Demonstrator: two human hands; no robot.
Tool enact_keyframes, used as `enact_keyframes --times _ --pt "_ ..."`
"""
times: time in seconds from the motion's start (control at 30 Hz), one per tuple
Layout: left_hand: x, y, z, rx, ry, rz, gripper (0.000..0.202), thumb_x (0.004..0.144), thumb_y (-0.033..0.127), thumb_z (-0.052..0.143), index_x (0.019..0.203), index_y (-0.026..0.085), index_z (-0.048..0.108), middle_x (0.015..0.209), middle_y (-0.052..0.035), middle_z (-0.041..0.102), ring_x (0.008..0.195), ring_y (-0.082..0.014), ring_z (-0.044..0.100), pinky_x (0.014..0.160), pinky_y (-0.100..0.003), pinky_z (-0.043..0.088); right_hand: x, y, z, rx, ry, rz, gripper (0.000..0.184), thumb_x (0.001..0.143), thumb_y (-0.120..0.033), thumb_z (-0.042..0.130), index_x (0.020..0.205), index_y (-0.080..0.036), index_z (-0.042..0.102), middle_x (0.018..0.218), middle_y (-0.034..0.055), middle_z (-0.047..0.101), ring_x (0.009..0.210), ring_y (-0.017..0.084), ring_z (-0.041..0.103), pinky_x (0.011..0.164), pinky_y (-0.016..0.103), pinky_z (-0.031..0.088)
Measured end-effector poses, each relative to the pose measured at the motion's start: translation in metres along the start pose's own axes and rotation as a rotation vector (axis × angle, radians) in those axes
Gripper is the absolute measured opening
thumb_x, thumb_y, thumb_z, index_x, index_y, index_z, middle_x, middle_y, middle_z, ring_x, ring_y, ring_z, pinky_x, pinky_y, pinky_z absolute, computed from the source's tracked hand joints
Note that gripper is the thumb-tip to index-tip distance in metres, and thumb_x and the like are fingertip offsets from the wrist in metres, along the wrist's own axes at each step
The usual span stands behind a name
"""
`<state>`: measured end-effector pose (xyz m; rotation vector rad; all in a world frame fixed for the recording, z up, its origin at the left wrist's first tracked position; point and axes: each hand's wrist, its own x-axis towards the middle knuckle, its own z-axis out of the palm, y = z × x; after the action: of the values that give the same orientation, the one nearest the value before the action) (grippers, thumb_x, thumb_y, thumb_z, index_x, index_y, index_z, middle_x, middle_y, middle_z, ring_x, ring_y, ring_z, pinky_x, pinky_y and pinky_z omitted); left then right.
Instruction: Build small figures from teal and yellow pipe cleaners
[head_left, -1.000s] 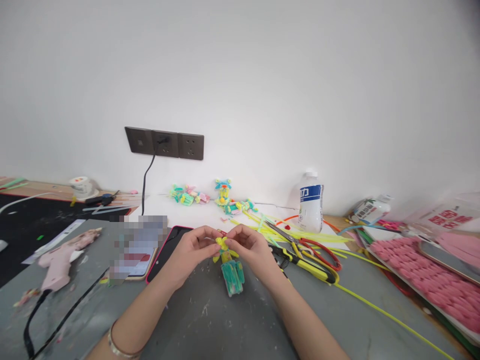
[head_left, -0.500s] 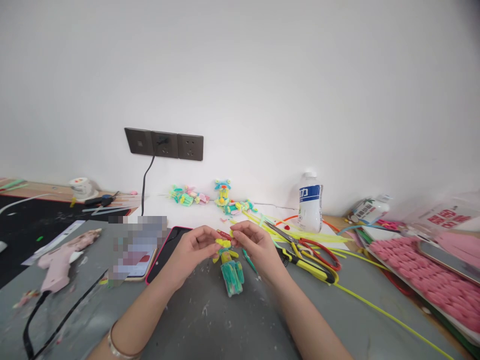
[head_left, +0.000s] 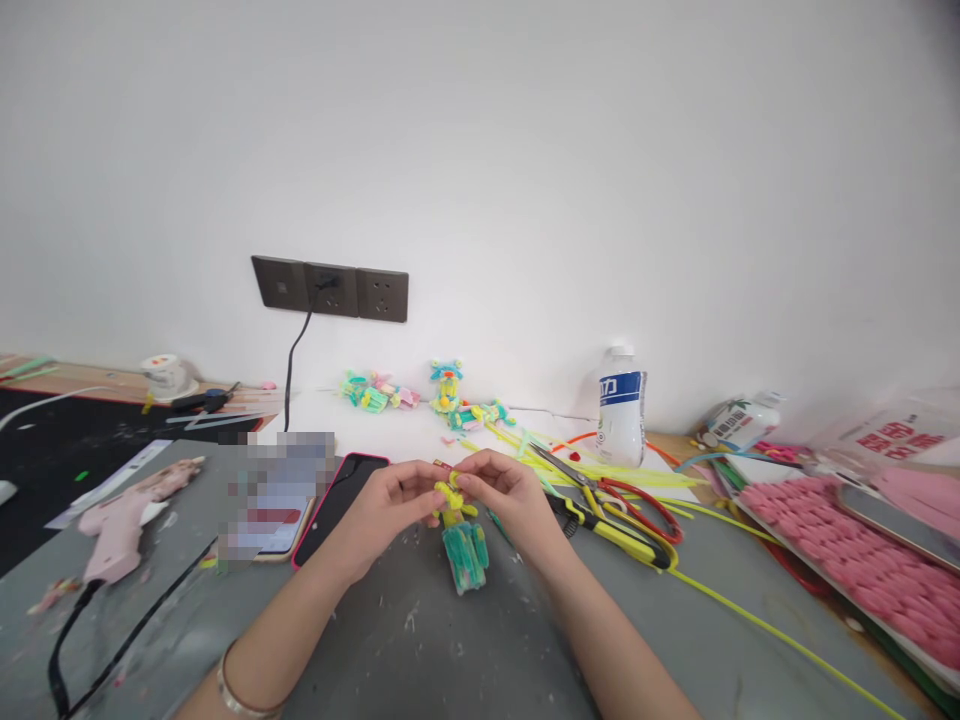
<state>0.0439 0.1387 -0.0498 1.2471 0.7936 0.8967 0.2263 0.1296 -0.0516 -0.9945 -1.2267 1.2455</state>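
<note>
Both my hands meet at the middle of the grey table. My left hand [head_left: 394, 510] pinches the left side of a fuzzy yellow pipe-cleaner piece [head_left: 448, 497]. The fingertips of my right hand [head_left: 502, 492] are closed on its upper right end. Just below lies a small teal pipe-cleaner figure [head_left: 466, 556] with yellow parts, partly hidden by the fingers. A small red item [head_left: 442, 464] shows just behind the fingertips; its kind is unclear. A green-teal strip lies beside my right wrist, mostly covered.
Scissors [head_left: 637, 500] and yellow-handled pliers [head_left: 626, 540] lie to the right, among yellow pipe cleaners [head_left: 780, 638]. A white bottle [head_left: 621, 410] stands behind them. Left are phones [head_left: 281, 510] and a pink glue gun [head_left: 124, 530] with its cord. Finished-looking figures [head_left: 445, 385] line the wall.
My right hand has come slightly down and left, nearer my left hand. The yellow piece now sits a little lower between the fingertips. The teal figure stays in place.
</note>
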Motion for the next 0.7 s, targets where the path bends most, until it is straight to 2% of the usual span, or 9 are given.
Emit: enact_keyframes --times 0.23,0.53,0.7 --pt "0.0005 -0.0009 -0.0002 0.021 0.009 -0.026 0.032 0.074 0.039 0.078 0.096 0.016 0.075 0.08 -0.0043 0.068 0.071 -0.0148 0.056 0.065 -0.026 0.046 -0.0014 0.0018 0.0054 -0.096 0.043 -0.139 0.026 0.074 -0.045 0.077 0.077 -0.021 0.07 0.075 0.0024 0.067 0.067 0.017 0.061 0.064 0.03 0.051" --pt "0.0007 -0.002 -0.0021 0.062 0.051 -0.01 0.029 0.076 0.038 0.076 0.095 0.016 0.075 0.079 -0.0037 0.068 0.07 -0.0144 0.056 0.068 -0.028 0.045 -0.0012 0.0046 0.0028 -0.103 0.01 -0.081 0.029 0.068 -0.044 0.081 0.082 -0.02 0.071 0.076 0.0035 0.07 0.071 0.019 0.065 0.069 0.032 0.054" --pt "0.0007 0.0006 -0.0006 0.025 0.048 -0.022 0.029 0.073 0.038 0.079 0.092 0.016 0.077 0.084 -0.0056 0.071 0.073 -0.0146 0.057 0.067 -0.026 0.045 -0.0021 0.006 0.0019 -0.231 0.043 -0.173 0.021 0.073 -0.04 0.078 0.079 -0.02 0.074 0.079 0.006 0.074 0.072 0.021 0.067 0.068 0.033 0.055"
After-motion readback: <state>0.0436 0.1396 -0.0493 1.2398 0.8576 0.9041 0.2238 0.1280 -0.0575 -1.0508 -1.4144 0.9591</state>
